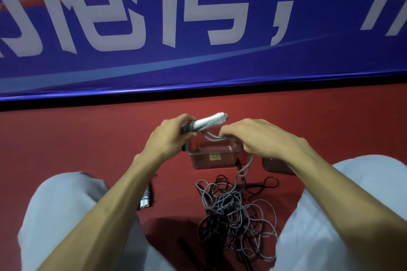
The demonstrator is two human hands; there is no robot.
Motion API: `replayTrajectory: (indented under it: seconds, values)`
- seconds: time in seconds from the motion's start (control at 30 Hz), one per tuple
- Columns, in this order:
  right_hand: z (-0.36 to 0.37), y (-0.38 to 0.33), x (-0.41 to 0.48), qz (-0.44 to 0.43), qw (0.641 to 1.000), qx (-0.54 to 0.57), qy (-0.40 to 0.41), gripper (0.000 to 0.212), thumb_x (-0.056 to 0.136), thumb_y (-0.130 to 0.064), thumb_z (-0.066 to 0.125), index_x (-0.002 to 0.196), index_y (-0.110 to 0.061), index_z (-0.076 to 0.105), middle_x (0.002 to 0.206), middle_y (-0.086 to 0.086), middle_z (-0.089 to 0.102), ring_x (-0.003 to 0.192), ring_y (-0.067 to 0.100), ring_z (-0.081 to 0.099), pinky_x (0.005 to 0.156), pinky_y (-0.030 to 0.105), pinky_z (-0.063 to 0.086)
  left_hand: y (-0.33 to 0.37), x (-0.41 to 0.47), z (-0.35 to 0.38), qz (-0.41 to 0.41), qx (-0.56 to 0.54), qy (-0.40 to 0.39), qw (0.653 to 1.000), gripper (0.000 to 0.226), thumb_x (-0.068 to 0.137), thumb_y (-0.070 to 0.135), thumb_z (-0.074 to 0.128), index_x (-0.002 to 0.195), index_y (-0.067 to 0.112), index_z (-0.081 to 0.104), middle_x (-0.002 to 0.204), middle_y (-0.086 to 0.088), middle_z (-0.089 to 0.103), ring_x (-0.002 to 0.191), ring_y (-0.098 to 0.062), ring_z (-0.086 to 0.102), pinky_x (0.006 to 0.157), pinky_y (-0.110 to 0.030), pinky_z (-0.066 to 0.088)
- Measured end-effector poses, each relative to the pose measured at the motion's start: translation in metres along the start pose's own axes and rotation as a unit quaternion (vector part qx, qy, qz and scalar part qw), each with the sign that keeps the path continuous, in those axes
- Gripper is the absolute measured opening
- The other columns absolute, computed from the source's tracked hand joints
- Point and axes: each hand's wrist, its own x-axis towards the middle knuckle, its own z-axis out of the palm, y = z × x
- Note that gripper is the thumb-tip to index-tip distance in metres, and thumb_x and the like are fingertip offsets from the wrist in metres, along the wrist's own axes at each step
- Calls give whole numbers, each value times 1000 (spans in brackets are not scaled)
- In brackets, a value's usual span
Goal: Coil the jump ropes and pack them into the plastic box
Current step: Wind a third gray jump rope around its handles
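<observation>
A: Your one camera rode on your head, looking forward and down along your forearms.

B: And close, too: your left hand (169, 139) and right hand (263, 138) sat mid-frame, over the plastic box (211, 160).

A: Your knees (62, 209) filled the bottom corners, with the tangled jump ropes (237, 211) between them on the red floor (88, 138).

B: Up top, your wide lens caught the blue banner (198, 61) at the floor's far edge and bowed its lower edge.

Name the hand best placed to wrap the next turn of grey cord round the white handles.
Right. The right hand pinches the loose grey cord close beside the white plastic handles, which the left hand grips, so the left is occupied.
</observation>
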Motion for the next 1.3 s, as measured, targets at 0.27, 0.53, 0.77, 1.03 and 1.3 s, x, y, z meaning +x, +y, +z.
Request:
replayTrajectory:
  seconds: [0.27,0.53,0.77,1.03,1.3]
  values:
    - [8,-2,7,-62,986,3,155,54,73,15,58,112,-22,65,94,-6,63,79,20,60,60,29,40,4,-3,9,101,23,-174,979,37,95,29,60,131,25,49,103,-4,52,98,-23,51,89,-41,44]
    - [13,6,16,47,949,125,285,8,88,-20,67,96,-18,64,91,-11,59,81,11,56,70,29,44,25,-11,6,130,37,-142,981,57,74,72,52,112,30,55,94,1,57,88,-15,53,83,-39,47]
    - [15,15,24,133,916,265,270,9,71,-21,83,74,-25,75,72,-11,69,69,4,61,68,22,48,37,-18,8,141,79,-101,982,65,64,82,58,112,38,61,94,11,60,85,-13,59,75,-36,51]
    - [15,26,24,163,809,496,271,12,79,0,74,82,-12,72,77,0,70,67,1,61,65,15,48,40,-16,-2,74,-106,12,992,21,59,64,51,72,50,59,66,12,63,59,-7,50,57,-28,41]
    - [29,12,31,125,851,495,125,21,98,-18,55,80,-15,65,69,-4,61,59,7,55,58,18,43,45,-11,-9,-40,-432,30,900,22,69,28,56,77,19,73,63,-1,62,50,-14,50,48,-24,40]
